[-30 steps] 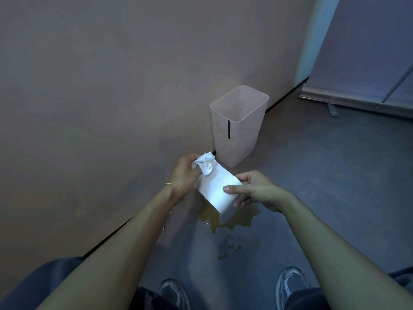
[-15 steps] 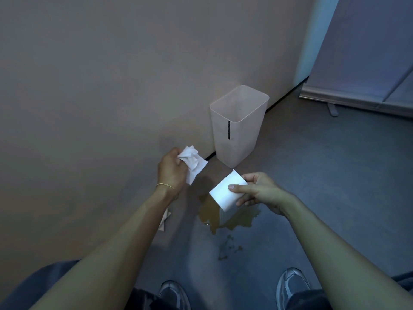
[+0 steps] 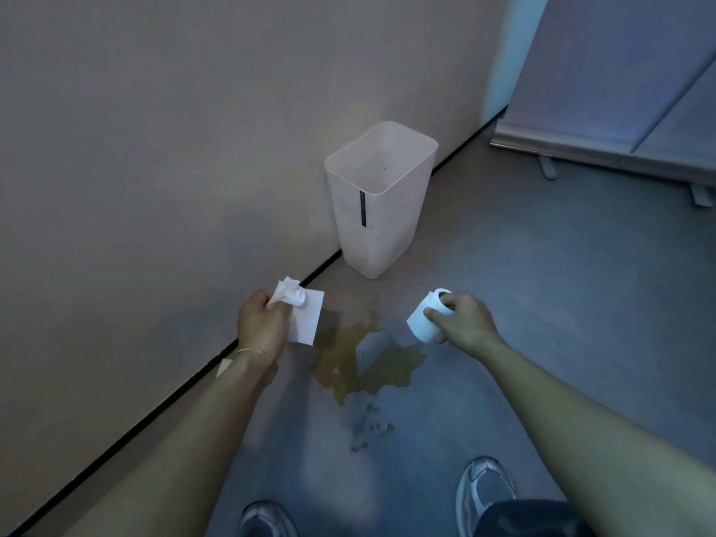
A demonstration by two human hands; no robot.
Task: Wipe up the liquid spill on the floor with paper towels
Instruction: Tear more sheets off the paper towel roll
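**Colleague:** What has just changed on your feed?

**Operator:** The hands have come apart. A second ago both were together over the spill [image 3: 364, 358], drawing a sheet off the roll. Now the sheet is torn free. I judge the tearing step done and the wiping not yet begun, since the puddle looks untouched.

**Colleague:** Count what you see, nearest first.

**Operator:** Nearest to me, on the near side of the spill, I see two shoes, the left shoe [image 3: 263, 519] and the right shoe [image 3: 484, 486]. Between them and the spill lies a scatter of small droplets [image 3: 368, 424], too blurred to count. Then the spill itself: one amber puddle on the grey floor [image 3: 542, 304], close to the foot of the wall [image 3: 155, 149].

**Colleague:** And the hands?

**Operator:** Two. The left hand [image 3: 261, 327] hangs just left of the spill, fingers curled and clamped on the bunched top of one paper towel sheet [image 3: 306, 317], whose flat end hangs down above the puddle's left edge. There is one thin bracelet [image 3: 252, 351] on that wrist. The right hand [image 3: 463, 323] is just right of the spill, thumb and fingers wrapped round one paper towel roll [image 3: 426, 317]. Neither paper touches the liquid.

**Colleague:** Beyond that?

**Operator:** One pale bin [image 3: 377, 211] stands beyond the spill, against the wall; I see nothing inside it. Farthest, beyond and to the right of the spill, is one banner stand [image 3: 581, 149].
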